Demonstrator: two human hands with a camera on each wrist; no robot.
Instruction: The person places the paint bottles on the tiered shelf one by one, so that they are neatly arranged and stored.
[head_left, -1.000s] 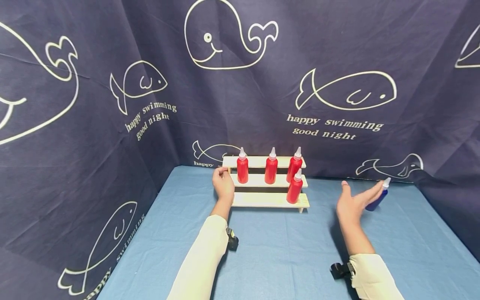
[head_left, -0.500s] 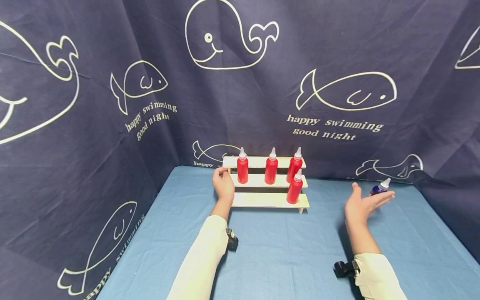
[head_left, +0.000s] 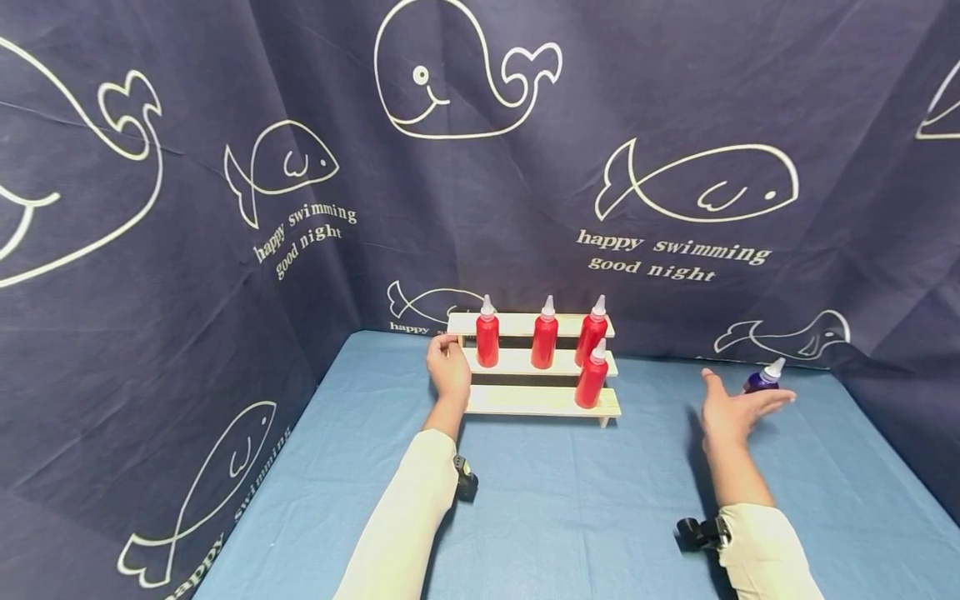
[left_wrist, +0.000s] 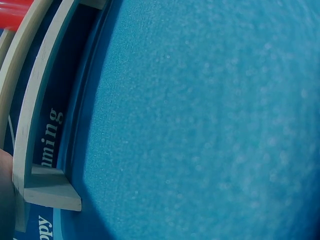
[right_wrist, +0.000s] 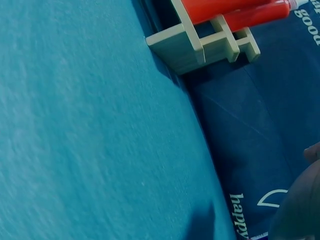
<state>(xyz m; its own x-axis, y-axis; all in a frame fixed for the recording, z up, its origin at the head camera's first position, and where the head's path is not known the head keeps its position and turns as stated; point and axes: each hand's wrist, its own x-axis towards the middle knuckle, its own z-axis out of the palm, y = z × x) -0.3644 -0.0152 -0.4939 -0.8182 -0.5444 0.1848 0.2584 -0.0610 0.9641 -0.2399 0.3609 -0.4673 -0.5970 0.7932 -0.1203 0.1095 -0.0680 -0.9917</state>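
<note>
A three-tier wooden rack (head_left: 517, 400) carries red squeeze bottles with pointed white nozzles. Three of them, the left one (head_left: 487, 340) among them, stand on the middle tier; another red bottle (head_left: 592, 383) stands at the right of the bottom tier. With curled fingers my left hand (head_left: 450, 375) holds the rack's left end; in the left wrist view only a bit of it shows beside the wood (left_wrist: 30, 115). Over on the right, my right hand (head_left: 731, 412) has straight fingers and thumb spread, in front of a tilted dark blue squeeze bottle (head_left: 762, 382). Its lower body is hidden by the fingers.
Blue cloth (head_left: 555, 508) covers the table. A dark navy curtain (head_left: 480, 217) with white fish and whale outlines hangs behind and along the sides. In the right wrist view the rack's right end (right_wrist: 190, 47) shows at the top.
My right hand has moved to the right, so its fingers now hide most of the blue bottle's body. The left hand, the rack and the red bottles stay as they were.
</note>
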